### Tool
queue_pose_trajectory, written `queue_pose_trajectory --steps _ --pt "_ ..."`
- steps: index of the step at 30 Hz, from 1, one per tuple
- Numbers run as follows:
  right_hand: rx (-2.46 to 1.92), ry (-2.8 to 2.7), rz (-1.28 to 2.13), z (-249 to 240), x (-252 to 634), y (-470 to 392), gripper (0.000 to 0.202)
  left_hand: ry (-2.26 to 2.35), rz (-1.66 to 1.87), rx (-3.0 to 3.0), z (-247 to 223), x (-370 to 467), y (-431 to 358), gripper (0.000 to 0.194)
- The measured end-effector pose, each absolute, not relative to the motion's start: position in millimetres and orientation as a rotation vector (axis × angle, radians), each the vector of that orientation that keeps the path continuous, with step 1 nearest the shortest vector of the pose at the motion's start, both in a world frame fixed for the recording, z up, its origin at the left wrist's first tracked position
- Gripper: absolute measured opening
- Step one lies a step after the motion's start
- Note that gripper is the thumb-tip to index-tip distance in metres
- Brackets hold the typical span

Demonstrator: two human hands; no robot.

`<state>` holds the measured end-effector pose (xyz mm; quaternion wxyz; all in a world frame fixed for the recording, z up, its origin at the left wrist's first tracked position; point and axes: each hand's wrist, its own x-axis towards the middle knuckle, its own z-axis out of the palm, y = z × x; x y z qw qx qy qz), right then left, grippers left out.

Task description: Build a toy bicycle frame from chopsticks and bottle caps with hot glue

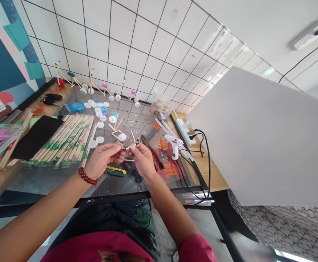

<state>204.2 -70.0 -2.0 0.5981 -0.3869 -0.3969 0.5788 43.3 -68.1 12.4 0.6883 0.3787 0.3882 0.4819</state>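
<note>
Over the front of the glass tabletop, my left hand (104,157) and my right hand (142,159) are close together, fingers pinched. Between them they hold a short thin strip (129,147), pale along one side and dark at its ends; its exact kind is too small to make out. Just beyond lies a small frame of wooden sticks (116,133) with a white bottle cap (122,137) on it. Red-handled pliers (156,156) lie beside my right hand. A yellow and green utility knife (115,171) rests below my left hand.
Bagged chopsticks (66,140) and a black sheet (37,136) lie left. Loose caps (99,112) and finished stick bicycles (126,91) stand toward the wall. At right are a white glue gun (173,145), a power strip (184,129) with black cables, and a large white board (259,138).
</note>
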Motion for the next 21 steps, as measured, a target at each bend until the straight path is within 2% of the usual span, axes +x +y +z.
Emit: queue_pose_trajectory --steps 4,8,16,21 --pt "-0.883 -0.883 1.353 1.0 203.9 -69.8 0.031 0.932 1.146 1.018 14.1 45.4 -70.6 0.030" --pt "-0.914 -0.888 1.344 1.5 203.2 -70.3 0.032 1.012 1.247 1.184 18.3 48.5 -73.0 0.035" --pt "-0.918 -0.926 1.325 -1.1 203.5 -70.5 0.028 1.108 1.296 1.342 16.8 46.9 -72.2 0.017" --pt "-0.909 -0.938 1.316 -2.4 203.3 -70.5 0.024 1.121 1.208 1.248 11.5 46.6 -68.8 0.022"
